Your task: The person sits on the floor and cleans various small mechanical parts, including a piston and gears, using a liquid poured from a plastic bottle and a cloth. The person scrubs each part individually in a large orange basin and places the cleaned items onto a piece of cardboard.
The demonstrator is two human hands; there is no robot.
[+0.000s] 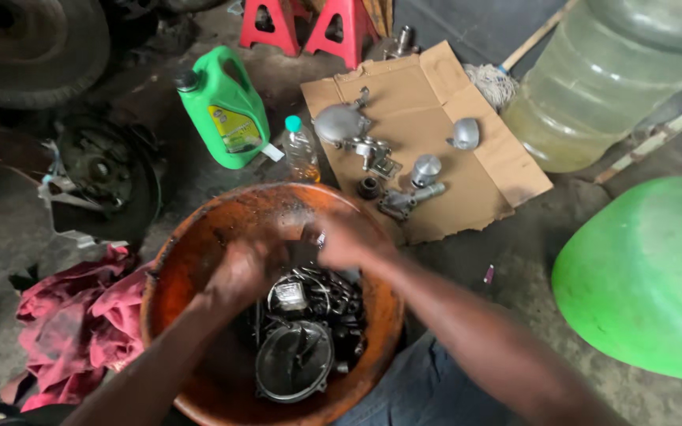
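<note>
- Ahead of you on the floor, left of the cardboard, stands a green plastic jug [222, 106] with a moulded handle and a dark cap, tilted a little in your view.
- On its front face you see a label [234, 126], roughly rectangular, yellow with some blue and white.
- Just beside the jug, on its right, stands a small clear bottle [301, 150] with a teal cap, holding amber liquid.
- At the upper right lies a big translucent water bottle [601, 79].

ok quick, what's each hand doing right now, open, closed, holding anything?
Left hand: blurred, fingers curled over the metal parts in the orange basin; grip cannot be told.
Right hand: blurred above the same parts; cannot be told.
</note>
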